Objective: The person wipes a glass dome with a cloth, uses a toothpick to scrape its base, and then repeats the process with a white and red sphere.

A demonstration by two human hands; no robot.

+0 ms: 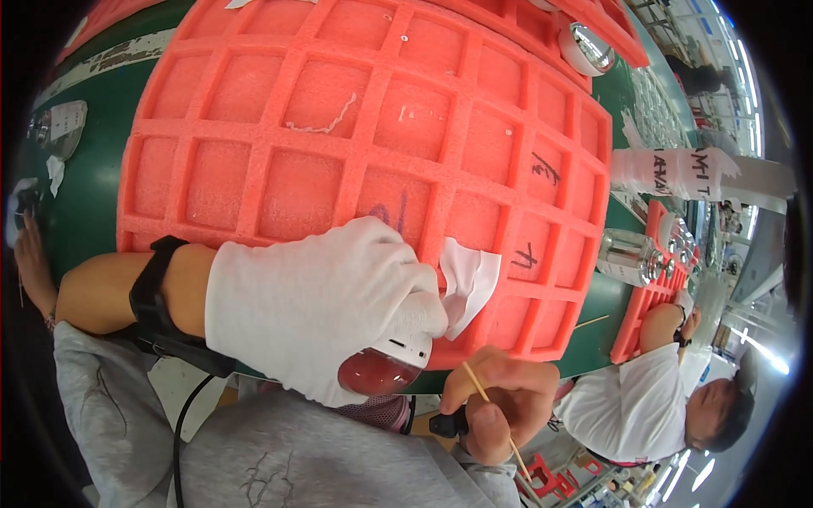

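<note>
My left hand [313,305], in a white cotton glove, is closed around a rounded device [377,374] with a white slotted housing and a glossy dark red dome. Its far side is hidden by the glove. My right hand [501,405], bare, pinches a thin wooden stick [476,382] between thumb and fingers, just right of the device and apart from it. Beyond both hands lies a large red foam tray [288,89] with square pockets. A crumpled white wipe [470,286] rests on its near part, beside my gloved fingers.
Clear-and-silver rounded parts stand on the green table [93,135]: a jar-like one [628,257] at right, another [66,120] at left. A chrome dome [586,49] sits at the back. A taped metal post [677,173] juts in at right. A co-worker [631,406] works beside a smaller red tray [635,326].
</note>
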